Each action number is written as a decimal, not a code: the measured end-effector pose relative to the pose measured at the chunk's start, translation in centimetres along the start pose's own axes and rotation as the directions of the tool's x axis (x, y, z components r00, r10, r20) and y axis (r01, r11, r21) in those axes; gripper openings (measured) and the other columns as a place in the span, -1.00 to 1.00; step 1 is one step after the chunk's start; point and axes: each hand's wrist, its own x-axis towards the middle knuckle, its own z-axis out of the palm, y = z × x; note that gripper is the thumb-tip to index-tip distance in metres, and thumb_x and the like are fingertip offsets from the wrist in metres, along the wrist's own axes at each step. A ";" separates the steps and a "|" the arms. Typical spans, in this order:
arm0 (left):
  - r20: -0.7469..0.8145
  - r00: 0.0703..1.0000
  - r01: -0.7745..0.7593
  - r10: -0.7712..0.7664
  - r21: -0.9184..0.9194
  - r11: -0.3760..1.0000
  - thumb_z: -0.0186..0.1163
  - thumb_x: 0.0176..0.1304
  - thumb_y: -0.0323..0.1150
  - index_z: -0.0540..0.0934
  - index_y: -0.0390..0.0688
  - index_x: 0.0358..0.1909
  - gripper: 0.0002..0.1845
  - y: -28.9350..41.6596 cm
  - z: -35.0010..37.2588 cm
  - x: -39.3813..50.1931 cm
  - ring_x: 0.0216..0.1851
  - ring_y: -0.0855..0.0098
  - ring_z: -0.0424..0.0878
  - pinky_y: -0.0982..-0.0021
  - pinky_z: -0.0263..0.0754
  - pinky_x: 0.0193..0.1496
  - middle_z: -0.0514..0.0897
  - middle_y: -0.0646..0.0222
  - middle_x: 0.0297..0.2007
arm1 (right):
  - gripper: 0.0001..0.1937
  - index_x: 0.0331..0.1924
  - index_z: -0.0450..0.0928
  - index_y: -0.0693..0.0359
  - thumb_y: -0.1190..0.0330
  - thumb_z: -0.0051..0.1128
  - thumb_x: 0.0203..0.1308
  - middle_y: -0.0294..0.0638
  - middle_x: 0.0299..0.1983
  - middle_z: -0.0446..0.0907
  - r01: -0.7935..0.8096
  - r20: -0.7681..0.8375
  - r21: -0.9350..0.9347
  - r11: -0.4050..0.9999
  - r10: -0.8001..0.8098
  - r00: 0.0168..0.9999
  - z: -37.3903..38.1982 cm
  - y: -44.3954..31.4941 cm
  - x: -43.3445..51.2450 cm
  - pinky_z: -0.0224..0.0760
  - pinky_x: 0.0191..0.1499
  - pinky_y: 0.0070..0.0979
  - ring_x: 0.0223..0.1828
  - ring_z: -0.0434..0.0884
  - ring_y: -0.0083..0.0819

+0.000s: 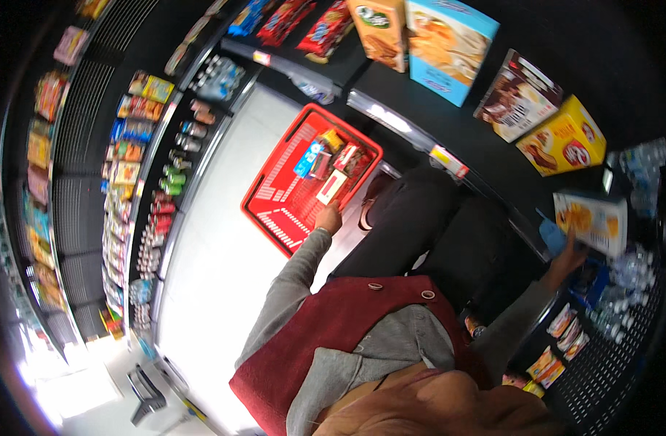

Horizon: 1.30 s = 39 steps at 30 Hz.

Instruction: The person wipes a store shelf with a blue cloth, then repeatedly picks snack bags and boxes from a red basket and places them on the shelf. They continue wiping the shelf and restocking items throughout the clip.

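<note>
My left hand [329, 218] is closed on the near rim of a red plastic shopping basket [262, 188]. Inside lie several small packages, among them a blue box [309, 159], a white box [332, 187] and a yellow package [332, 140]. At the right, my right hand [570, 260] reaches to a white box with orange pictures [591, 222] on the dark shelf. Its fingers touch the box's lower edge; whether they grip it is unclear. A light blue item [552, 235] is beside that hand.
Boxes, including a yellow box [564, 139] and a light blue box [447, 49], stand on the nearby shelf [398, 98]. Bottled water [630, 272] is at the right. Stocked shelves [147, 163] line the left, across a pale floor [213, 234].
</note>
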 end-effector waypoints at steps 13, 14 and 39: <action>-0.440 0.705 -0.705 0.557 -0.518 0.483 0.68 0.06 -0.02 0.26 -0.20 0.59 0.14 17.1 -17.7 -7.7 0.52 0.03 0.37 0.06 0.36 0.50 0.33 -0.01 0.54 | -0.53 0.31 0.62 0.23 0.33 0.41 0.35 0.03 0.27 0.65 0.616 0.770 -0.073 0.784 -0.348 0.534 8.1 -13.8 -17.5 0.49 0.34 -0.12 0.27 0.63 -0.10; -0.497 0.659 -0.739 0.564 -0.567 0.365 0.70 0.04 -0.01 0.26 -0.21 0.59 0.15 17.7 -19.8 -8.0 0.53 0.02 0.36 0.03 0.35 0.50 0.34 -0.04 0.53 | -0.48 0.30 0.62 0.26 0.37 0.50 0.27 0.04 0.24 0.66 0.327 0.765 -0.012 0.945 -0.202 0.612 10.8 -15.5 -20.1 0.50 0.32 -0.13 0.25 0.63 -0.13; -0.508 0.714 -0.115 -0.482 -0.764 0.635 0.68 -0.05 -0.46 0.51 -0.31 0.08 -0.33 -14.0 -8.0 3.9 -0.01 0.25 0.82 0.29 0.71 0.11 0.81 0.13 -0.06 | -0.59 0.36 0.56 0.20 0.48 0.12 0.47 -0.13 0.17 0.70 0.307 0.742 -0.012 0.952 -0.197 0.640 15.7 -14.9 -19.0 0.56 0.00 -0.49 0.03 0.66 -0.43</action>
